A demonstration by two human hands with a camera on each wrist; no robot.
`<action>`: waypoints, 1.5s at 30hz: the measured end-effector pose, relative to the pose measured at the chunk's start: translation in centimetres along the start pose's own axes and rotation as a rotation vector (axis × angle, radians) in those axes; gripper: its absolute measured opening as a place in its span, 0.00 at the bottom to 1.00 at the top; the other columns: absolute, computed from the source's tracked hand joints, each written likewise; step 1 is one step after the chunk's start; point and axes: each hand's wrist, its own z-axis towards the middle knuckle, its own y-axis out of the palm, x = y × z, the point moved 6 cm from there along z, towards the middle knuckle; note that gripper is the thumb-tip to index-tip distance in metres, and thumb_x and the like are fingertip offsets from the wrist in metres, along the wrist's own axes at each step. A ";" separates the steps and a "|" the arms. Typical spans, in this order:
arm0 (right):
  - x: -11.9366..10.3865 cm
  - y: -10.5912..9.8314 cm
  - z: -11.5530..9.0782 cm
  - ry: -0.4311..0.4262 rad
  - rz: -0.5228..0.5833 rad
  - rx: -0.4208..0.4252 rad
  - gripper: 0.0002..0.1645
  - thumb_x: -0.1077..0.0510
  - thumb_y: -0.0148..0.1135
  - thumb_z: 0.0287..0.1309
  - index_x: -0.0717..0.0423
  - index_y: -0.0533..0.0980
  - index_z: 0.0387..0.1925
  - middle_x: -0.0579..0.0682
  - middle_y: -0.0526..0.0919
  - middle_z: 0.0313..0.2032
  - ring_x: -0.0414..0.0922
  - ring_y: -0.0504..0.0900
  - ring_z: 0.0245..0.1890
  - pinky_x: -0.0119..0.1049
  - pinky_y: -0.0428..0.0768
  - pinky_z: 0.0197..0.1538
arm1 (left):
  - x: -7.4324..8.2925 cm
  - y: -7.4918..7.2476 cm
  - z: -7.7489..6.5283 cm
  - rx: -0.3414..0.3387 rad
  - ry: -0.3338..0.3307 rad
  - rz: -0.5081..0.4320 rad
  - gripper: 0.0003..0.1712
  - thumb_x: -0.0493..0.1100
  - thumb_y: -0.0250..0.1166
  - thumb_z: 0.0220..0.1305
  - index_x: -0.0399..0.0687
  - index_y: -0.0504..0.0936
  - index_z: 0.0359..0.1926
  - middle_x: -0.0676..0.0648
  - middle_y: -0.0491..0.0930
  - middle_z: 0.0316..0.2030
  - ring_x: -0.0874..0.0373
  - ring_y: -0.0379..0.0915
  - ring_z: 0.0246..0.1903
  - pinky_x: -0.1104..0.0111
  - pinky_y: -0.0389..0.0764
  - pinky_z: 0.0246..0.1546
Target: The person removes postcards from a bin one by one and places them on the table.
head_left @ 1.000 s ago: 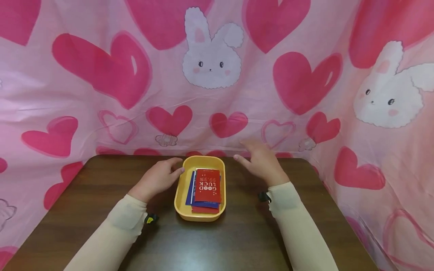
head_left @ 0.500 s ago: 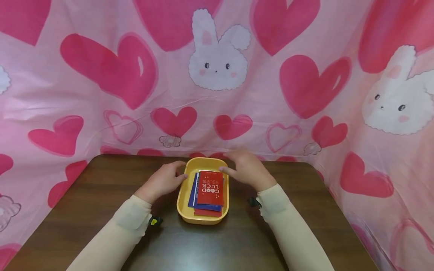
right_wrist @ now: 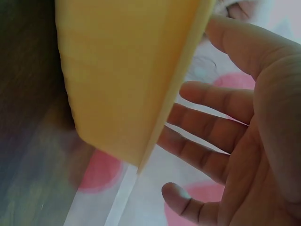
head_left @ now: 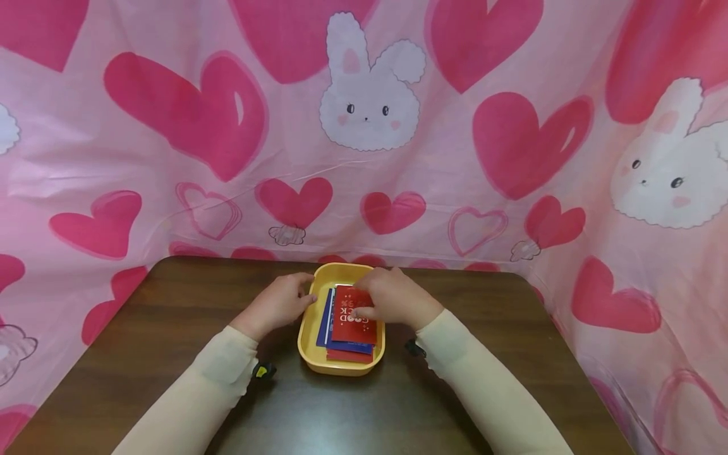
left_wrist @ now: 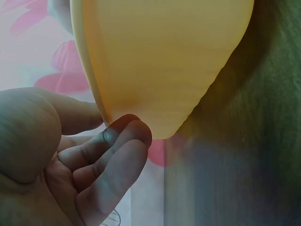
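Note:
A yellow tray [head_left: 340, 371] stands on the wooden table, holding a loose stack of small flat cards or booklets. On top lies a red one [head_left: 348, 333] printed "GOOD LUCK", its lettering upside down in the head view. Blue ones [head_left: 364, 347] and another red one [head_left: 348, 356] stick out beneath. My left hand [head_left: 279, 304] pinches the tray's left rim, thumb over the edge and fingertips against the outer wall [left_wrist: 160, 70]. My right hand [head_left: 398, 298] reaches over the right rim with spread, slightly bent fingers, overlapping the top red card in the head view.
The dark wooden table [head_left: 307, 417] extends around the tray, with rounded far corners. Behind and beside it hangs a pink cloth [head_left: 239, 151] with hearts and rabbit faces. Black bands [head_left: 264, 370] show at both wrists.
My right hand has moved left and down, from beside the tray to over the cards. My left hand stays at the left rim. The head view has shifted slightly.

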 end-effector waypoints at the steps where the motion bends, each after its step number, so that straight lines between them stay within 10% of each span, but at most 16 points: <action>1: -0.2 0.1 0.1 -0.007 -0.020 -0.013 0.36 0.31 0.76 0.54 0.42 0.86 0.60 0.44 0.91 0.53 0.45 0.83 0.54 0.70 0.77 0.66 | 0.0 0.0 0.0 -0.004 -0.005 -0.001 0.35 0.46 0.71 0.72 0.42 0.73 0.75 0.44 0.84 0.37 0.52 0.82 0.29 0.62 0.89 0.30; 9: -2.1 1.2 1.0 -0.078 -0.108 -0.121 0.37 0.27 0.78 0.50 0.41 0.88 0.57 0.40 0.91 0.46 0.41 0.84 0.47 0.69 0.79 0.64 | -0.1 0.1 -0.1 -0.030 -0.020 -0.023 0.38 0.47 0.70 0.73 0.44 0.70 0.79 0.44 0.84 0.34 0.49 0.84 0.28 0.62 0.89 0.29; 19: -3.1 2.4 1.4 -0.085 -0.088 -0.212 0.38 0.31 0.83 0.45 0.41 0.87 0.56 0.36 0.91 0.43 0.36 0.86 0.40 0.42 0.88 0.57 | -0.2 -0.2 -0.3 -0.042 -0.039 -0.028 0.39 0.46 0.69 0.74 0.46 0.67 0.81 0.43 0.83 0.33 0.49 0.84 0.26 0.63 0.89 0.28; 45: -4.2 3.0 1.5 -0.105 -0.163 -0.290 0.28 0.38 0.85 0.48 0.40 0.86 0.50 0.36 0.89 0.39 0.37 0.85 0.37 0.41 0.88 0.57 | -0.2 -0.7 -0.6 -0.048 -0.022 -0.032 0.36 0.44 0.70 0.73 0.41 0.70 0.77 0.43 0.83 0.35 0.49 0.84 0.28 0.61 0.90 0.30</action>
